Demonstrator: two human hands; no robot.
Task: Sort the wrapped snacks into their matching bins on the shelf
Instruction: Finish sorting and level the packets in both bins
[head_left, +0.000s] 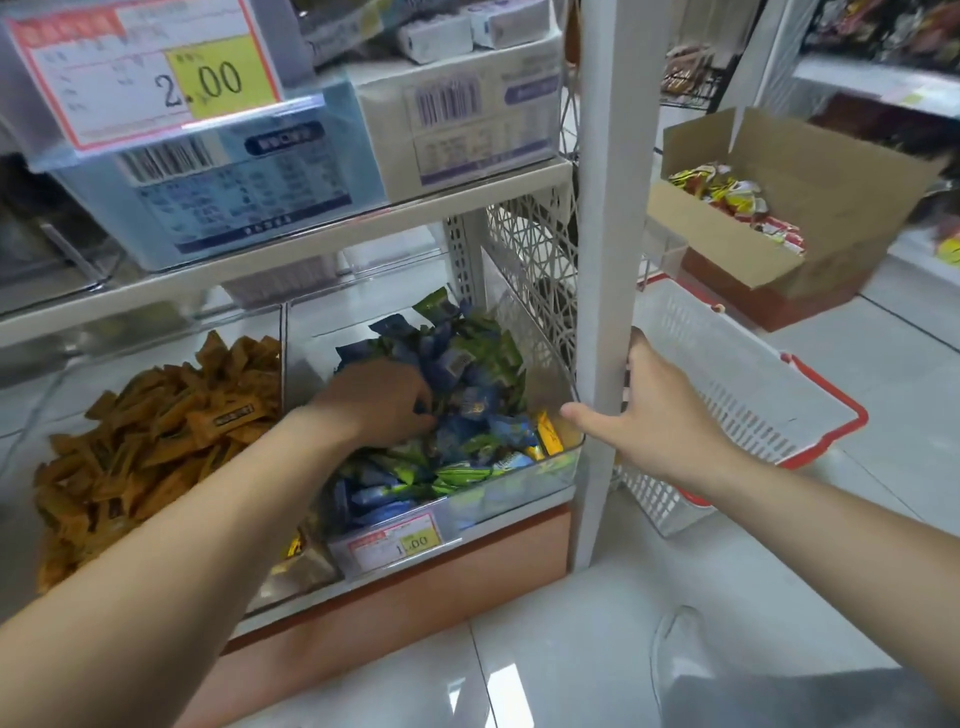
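Note:
A clear bin (524, 480) on the low shelf holds blue and green wrapped snacks (470, 410), with a yellow one (549, 432) at its right side. My left hand (376, 397) is down in this pile, fingers curled among the blue wrappers; whether it grips one is hidden. My right hand (657, 402) wraps around the white shelf post (605, 270), thumb on its left side. The neighbouring clear bin on the left is full of orange-brown wrapped snacks (150, 441).
Upper shelf (291, 249) carries clear boxes of packaged goods and a 2.00 price tag (140, 73). A white basket with red rim (743, 410) lies tilted on the floor right of the post. Behind it, an open cardboard box (789, 208) holds red-yellow packets.

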